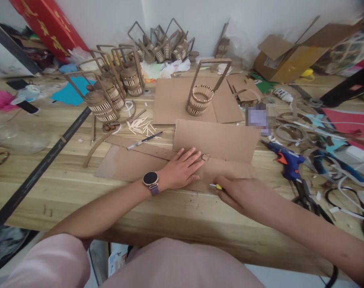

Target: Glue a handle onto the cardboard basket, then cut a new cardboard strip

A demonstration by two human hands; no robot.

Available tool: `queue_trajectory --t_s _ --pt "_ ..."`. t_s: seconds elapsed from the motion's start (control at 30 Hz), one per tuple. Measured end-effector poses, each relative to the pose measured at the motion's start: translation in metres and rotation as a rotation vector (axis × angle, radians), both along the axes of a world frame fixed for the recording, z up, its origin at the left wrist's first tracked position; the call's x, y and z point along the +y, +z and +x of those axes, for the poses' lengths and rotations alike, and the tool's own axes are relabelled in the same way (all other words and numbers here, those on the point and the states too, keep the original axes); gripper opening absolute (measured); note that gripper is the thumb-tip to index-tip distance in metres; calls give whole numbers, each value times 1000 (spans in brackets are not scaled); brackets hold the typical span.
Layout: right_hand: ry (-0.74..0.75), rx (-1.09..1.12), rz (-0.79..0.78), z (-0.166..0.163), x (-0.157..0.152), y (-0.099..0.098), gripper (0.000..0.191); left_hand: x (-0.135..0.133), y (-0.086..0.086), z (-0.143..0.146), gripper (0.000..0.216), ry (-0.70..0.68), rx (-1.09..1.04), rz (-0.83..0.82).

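My left hand (pixel 182 170) lies flat with fingers spread on a piece of brown cardboard (pixel 218 140), which has a fold running across it. Beside its fingertips a small ragged cut-out (pixel 205 157) shows in the cardboard. My right hand (pixel 239 192) is closed around a yellow utility knife (pixel 218 187), its metal tip pointing left over the cardboard's near edge. The fingers hide most of the handle. Past the cardboard, a small woven basket with a tall square handle (pixel 201 100) stands upright on another cardboard sheet (pixel 170 100).
Several lidded baskets (pixel 101 106) stand at the left, near loose wooden sticks (pixel 141 126) and a pen (pixel 144 141). A blue glue gun (pixel 290 162), pliers (pixel 335 166) and tangled strips lie at the right. A cardboard box (pixel 278 60) sits at the back right.
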State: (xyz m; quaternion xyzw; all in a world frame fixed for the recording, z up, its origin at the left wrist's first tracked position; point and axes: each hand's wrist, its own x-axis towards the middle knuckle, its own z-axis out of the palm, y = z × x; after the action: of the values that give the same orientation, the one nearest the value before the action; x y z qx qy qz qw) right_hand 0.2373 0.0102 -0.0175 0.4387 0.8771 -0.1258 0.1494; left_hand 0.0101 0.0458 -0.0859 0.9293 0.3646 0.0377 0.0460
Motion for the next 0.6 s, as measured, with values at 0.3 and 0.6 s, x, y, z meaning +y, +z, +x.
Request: queue_trajectory --t_s 0.3,0.6 --pt "164 -174 69 -26 5 -17 22 -2 -6 1 55 -19 -4 15" --pt "181 -213 40 -24 8 -19 29 -2 -6 2 55 -28 -38 44"
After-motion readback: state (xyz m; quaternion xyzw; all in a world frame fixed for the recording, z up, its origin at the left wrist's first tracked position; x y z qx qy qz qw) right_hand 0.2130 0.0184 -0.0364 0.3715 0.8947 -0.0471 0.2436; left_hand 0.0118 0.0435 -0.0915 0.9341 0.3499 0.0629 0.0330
